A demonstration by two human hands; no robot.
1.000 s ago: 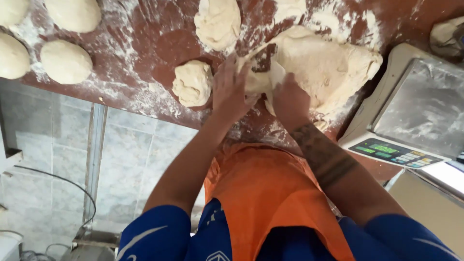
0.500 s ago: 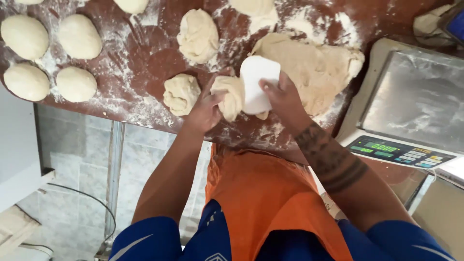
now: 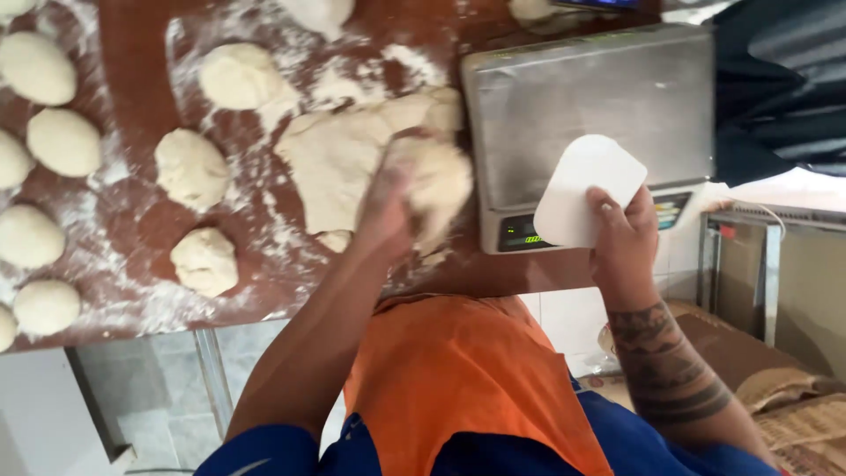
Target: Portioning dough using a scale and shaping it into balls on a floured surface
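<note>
- A metal weighing scale (image 3: 590, 97) fills the upper right of the frame, its steel platform bare and dusted grey; along its lower front edge runs a dark display strip with small green lit digits at its left end and a panel of coloured keys at its right, partly hidden behind the right hand; brown sacks or cartons lie at the lower right, their markings too blurred to tell.
- Against the frame half a second earlier, the view has swung so that the scale sits nearer the middle; the white scraper (image 3: 589, 189) has left the dough and now hangs in front of the scale's lower edge; the left hand has lifted a cut piece clear of the big slab.
- The right hand (image 3: 626, 238) pinches the scraper, a flat white rounded rectangle, by its lower right corner, thumb on the near face and fingers closed behind it.
- The left hand (image 3: 392, 207) is blurred by motion at centre frame; its fingers curl around a dough piece (image 3: 441, 181), which is held just left of the scale, over the right end of the large dough slab (image 3: 339, 159).
- Rough cut lumps (image 3: 189, 167) lie left of the slab on the floured brown table (image 3: 132, 62); smooth rounded dough balls (image 3: 62, 141) line the left edge of the frame.
- An orange apron (image 3: 458, 379) over blue sleeves fills the lower middle.
</note>
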